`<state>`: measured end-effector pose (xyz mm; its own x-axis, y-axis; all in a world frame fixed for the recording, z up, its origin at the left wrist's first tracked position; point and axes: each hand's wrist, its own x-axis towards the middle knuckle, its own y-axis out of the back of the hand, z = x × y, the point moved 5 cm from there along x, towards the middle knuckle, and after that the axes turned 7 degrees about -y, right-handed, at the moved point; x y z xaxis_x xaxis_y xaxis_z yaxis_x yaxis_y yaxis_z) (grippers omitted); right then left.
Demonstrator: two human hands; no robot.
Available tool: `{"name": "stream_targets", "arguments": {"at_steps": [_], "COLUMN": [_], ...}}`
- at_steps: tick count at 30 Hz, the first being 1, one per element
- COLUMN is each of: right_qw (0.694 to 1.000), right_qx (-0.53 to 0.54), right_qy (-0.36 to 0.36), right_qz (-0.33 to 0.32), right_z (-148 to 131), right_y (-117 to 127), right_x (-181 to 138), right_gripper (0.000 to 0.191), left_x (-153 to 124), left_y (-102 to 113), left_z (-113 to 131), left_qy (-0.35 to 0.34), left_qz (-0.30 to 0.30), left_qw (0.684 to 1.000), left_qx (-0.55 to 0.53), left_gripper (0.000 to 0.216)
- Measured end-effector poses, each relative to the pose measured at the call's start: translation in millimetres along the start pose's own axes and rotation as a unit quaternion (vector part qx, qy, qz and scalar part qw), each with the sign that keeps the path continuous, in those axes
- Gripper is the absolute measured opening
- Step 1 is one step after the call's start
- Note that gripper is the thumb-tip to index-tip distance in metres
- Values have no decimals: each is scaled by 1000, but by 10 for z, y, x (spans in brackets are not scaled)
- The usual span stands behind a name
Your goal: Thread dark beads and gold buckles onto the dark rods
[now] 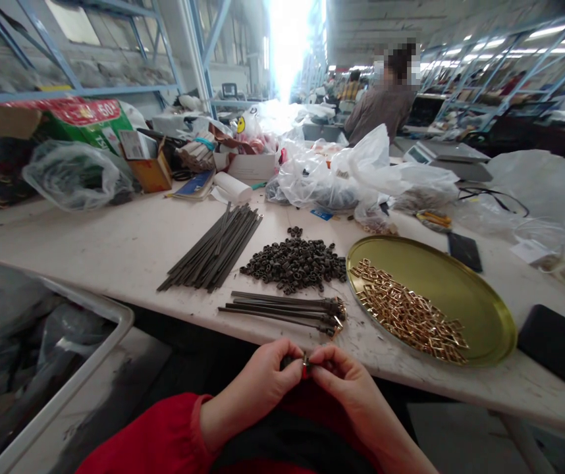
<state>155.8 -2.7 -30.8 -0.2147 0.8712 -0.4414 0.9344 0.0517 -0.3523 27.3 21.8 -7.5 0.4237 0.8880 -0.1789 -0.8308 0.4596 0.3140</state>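
Blue metal racks (203,56) frame a long, busy workroom, bright light (292,46) blazing down the middle, and beyond the bench (109,243) a co-worker (381,112) faces away. Across the back it's a jumble, with clear plastic bags (312,178) bunched up behind the working space.

And now to the near edge, where all the action is! Left hand (273,368) and right hand (344,375) meet just in front of the bench, each grip pinched closed, thumb against finger, on one small dark piece (305,362) between them; its finer detail is too small to read.

Just beyond lie several dark strips (277,309) side by side, gold showing at their right-hand ends. Behind them, a heap of small dark loops (297,263); left of that, a bigger stack of strips (213,250), slanting. Over on the right, a golden tray (425,257) carries a spread of gold metal frames (405,309), a black pad (556,345) just beside it.
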Motion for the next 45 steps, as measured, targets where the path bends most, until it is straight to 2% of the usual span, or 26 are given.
{"name": "stream_targets", "arguments": {"at_steps": [4, 7, 9, 12, 15, 18, 21, 25, 30, 33, 37, 40, 42, 43, 44, 45], "right_qw": [994, 982, 964, 919, 896, 883, 890, 937, 993, 998, 992, 998, 994, 975, 934, 877], "right_qx": [-60, -123, -184, -261, -289, -316, -311, -227, -54, 60, 116, 41, -107, -208, -323, -432], "right_qy": [67, 109, 147, 239, 293, 306, 289, 198, 72, 14, -34, -42, 12, 60, 110, 147], "right_qz": [57, 93, 125, 172, 169, 164, 169, 177, 81, 33, 24, 19, 34, 60, 101, 149], "right_z": [-47, -65, -82, -121, -97, -58, -49, -69, -43, 46, 132, 18, -213, -372, -539, -694], "right_y": [40, 48, 38, -12, -62, -50, 11, 88, 44, 15, 15, 69, 158, 214, 270, 319], "right_x": [11, 14, -6, -77, -114, -109, -85, -25, 96, 176, 272, 370, 483, 555, 632, 718], "right_gripper": [27, 23, 16, 8, 22, 26, 22, 19, 34, 38, 43, 42, 35, 33, 31, 29], "left_x": [-29, -38, -26, 4, 17, 3, -24, -41, -17, 18, 116, 218, 295, 335, 377, 417], "left_y": [-21, -51, -62, -62, -81, -124, -141, -103, -84, -116, -109, -88, -60, -39, -13, 15], "left_z": [56, 94, 88, 38, 3, -4, -26, -50, 11, 24, -63, -150, -198, -215, -228, -237], "left_qy": [-26, -35, -32, -22, -25, -39, -39, -30, -39, -40, -27, -14, 8, 19, 28, 34], "left_qz": [-2, -7, 9, 61, 91, 86, 77, 52, -44, -104, -95, -86, -82, -77, -70, -60], "left_qw": [1000, 999, 998, 995, 991, 989, 986, 991, 994, 989, 987, 979, 970, 967, 966, 967], "left_qx": [-12, -38, -54, -76, -91, -116, -143, -119, -94, -94, -124, -187, -230, -243, -247, -244], "left_gripper": [19, 21, 19, 15, 16, 19, 22, 19, 44, 39, 26, 20, 22, 24, 25, 25]}}
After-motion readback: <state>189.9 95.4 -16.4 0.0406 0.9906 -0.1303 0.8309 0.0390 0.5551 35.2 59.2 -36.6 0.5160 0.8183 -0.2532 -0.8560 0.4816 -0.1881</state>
